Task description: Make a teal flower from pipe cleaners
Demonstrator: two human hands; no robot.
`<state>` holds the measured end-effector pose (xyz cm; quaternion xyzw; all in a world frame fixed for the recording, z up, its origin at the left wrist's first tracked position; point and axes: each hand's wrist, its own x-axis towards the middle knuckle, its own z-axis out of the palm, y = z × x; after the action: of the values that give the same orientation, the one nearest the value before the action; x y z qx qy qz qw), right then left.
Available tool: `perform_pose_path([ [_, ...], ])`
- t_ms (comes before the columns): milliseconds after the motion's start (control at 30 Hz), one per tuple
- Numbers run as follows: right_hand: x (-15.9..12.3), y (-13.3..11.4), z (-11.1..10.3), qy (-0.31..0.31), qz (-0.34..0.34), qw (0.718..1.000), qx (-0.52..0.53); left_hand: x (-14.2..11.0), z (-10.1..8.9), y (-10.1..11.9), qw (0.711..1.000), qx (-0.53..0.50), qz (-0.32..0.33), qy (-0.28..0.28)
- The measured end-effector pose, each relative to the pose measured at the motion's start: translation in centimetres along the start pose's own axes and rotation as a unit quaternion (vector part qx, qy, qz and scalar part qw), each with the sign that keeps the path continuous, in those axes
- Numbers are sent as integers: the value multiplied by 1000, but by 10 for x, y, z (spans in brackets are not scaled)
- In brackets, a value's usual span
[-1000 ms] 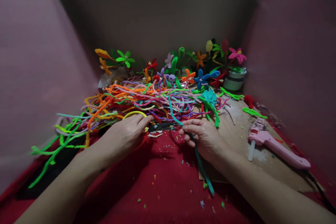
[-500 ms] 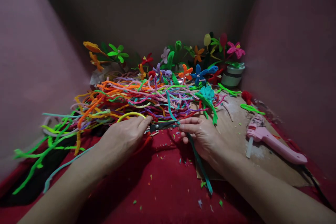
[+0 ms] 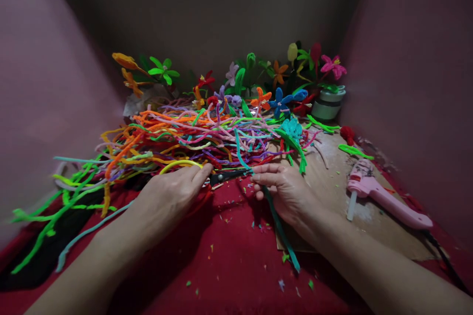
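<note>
Left hand (image 3: 177, 189), closed round scissors (image 3: 228, 176), has brought the blades to the teal pipe cleaner (image 3: 281, 234) pinched in right hand (image 3: 287, 188); cutting apparently underway.

1 head view, forward-down, seemingly near

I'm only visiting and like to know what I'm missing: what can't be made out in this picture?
All in the head view:
- Grip on the scissors: the back of the left hand covers most of it.
- Middle of the teal strip: hidden by the right hand.
- Far end of the glue gun's cord: cut off by the right edge.
- Shapes of the scraps: too small.
</note>
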<state>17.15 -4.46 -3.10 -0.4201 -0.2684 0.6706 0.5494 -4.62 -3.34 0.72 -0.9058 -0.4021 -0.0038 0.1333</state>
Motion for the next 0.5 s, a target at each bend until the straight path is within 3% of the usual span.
perform_pose_path([
  [367, -2, -1, 1, -25, -31, 998, -47, -4, 9, 1, 1000, 9, -9, -1],
  [500, -3, -3, 1, -30, -60, 994, -91, -3, 8, 3, 999, 38, -20, -26],
])
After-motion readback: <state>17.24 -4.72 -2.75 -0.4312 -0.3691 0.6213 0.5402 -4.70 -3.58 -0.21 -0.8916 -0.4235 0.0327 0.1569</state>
